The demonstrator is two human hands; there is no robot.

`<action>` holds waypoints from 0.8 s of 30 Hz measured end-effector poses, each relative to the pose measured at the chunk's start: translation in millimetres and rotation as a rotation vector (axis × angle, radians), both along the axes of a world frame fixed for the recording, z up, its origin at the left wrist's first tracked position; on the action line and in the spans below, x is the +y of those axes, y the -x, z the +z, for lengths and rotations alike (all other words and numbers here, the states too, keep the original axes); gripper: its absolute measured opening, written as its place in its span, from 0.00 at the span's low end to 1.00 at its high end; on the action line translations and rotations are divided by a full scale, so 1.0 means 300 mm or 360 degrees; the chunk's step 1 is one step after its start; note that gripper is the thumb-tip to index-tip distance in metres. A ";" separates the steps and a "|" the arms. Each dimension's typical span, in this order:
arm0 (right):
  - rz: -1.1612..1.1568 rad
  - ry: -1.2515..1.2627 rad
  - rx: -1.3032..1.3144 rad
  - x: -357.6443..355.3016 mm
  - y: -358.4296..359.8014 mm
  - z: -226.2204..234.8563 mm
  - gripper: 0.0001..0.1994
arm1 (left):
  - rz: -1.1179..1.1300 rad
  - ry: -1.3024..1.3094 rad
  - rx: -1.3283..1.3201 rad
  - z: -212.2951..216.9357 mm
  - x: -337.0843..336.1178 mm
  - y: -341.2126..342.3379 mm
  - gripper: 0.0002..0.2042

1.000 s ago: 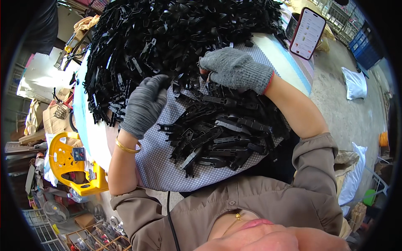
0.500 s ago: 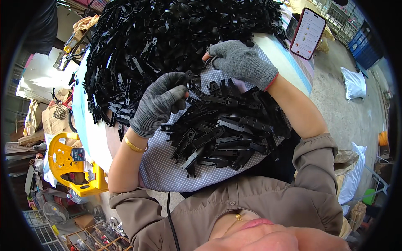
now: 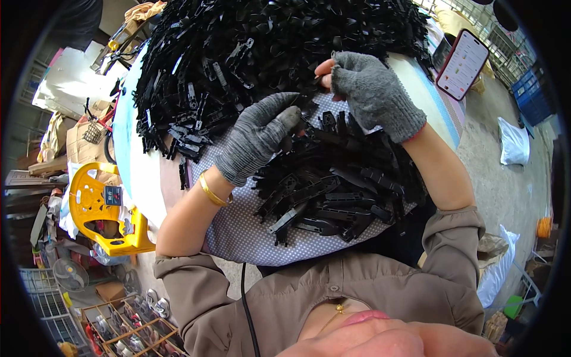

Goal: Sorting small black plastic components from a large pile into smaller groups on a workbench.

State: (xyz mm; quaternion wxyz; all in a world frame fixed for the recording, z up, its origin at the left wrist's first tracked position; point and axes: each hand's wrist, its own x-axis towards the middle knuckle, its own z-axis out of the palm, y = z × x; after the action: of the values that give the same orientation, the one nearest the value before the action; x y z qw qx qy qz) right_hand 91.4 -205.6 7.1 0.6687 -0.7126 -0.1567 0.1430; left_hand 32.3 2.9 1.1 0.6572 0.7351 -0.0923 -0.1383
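Two gloved hands, left hand (image 3: 259, 140) and right hand (image 3: 372, 95), each pinch black plastic parts (image 3: 333, 184) heaped on the dotted cloth (image 3: 238, 238).

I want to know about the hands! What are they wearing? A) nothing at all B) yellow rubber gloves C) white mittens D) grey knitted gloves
D: both the left hand and the right hand are covered in grey knitted gloves, with bare fingertips showing on the right one, as they work among the black plastic parts.
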 end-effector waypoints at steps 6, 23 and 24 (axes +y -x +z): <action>0.0037 -0.0119 0.0197 0.003 0.024 0.001 0.12 | 0.0022 -0.0105 0.0079 0.011 -0.008 0.001 0.18; 0.0464 0.0378 -0.1216 0.064 0.072 0.032 0.20 | -0.0303 -0.0473 -0.0705 0.008 -0.042 0.043 0.12; 0.0375 0.0014 -0.0675 0.083 0.091 0.010 0.19 | -0.0243 -0.0545 -0.0832 -0.001 -0.057 0.054 0.12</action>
State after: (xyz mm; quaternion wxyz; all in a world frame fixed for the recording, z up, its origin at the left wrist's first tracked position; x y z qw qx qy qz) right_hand 64.0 -180.6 10.0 0.5965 -0.7064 -0.3750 0.0679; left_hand 16.2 -14.2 0.9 0.4657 0.8366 -0.2883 -0.0073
